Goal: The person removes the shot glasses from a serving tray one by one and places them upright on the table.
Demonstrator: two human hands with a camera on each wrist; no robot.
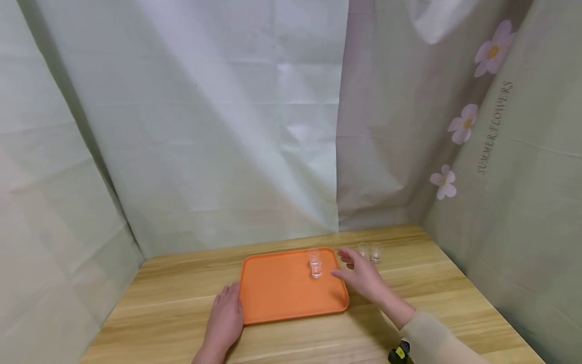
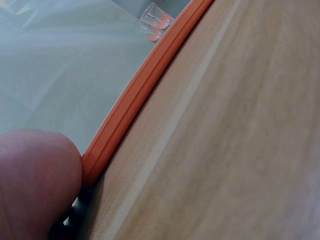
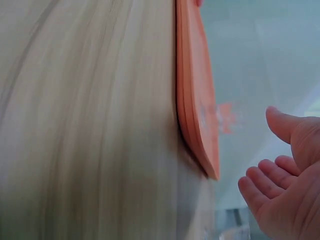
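An orange tray (image 1: 286,288) lies flat on the wooden table. Two small clear glasses stand near its right side, a back glass (image 1: 313,255) and a front glass (image 1: 316,270). My left hand (image 1: 225,316) rests beside the tray's left edge and touches it; in the left wrist view a rounded part of that hand (image 2: 40,180) meets the rim. Over the tray's right edge hovers my right hand (image 1: 362,275), thumb and fingers apart, holding nothing. Behind it on the table are two more clear glasses, one partly hidden glass (image 1: 362,248) and one fully visible glass (image 1: 376,252).
Pale curtains (image 1: 227,126) hang at the back and on both sides, close to the table's edges (image 1: 182,259). The right curtain (image 1: 523,202) carries printed flowers and lettering. A dark device (image 1: 399,352) sits at the right wrist.
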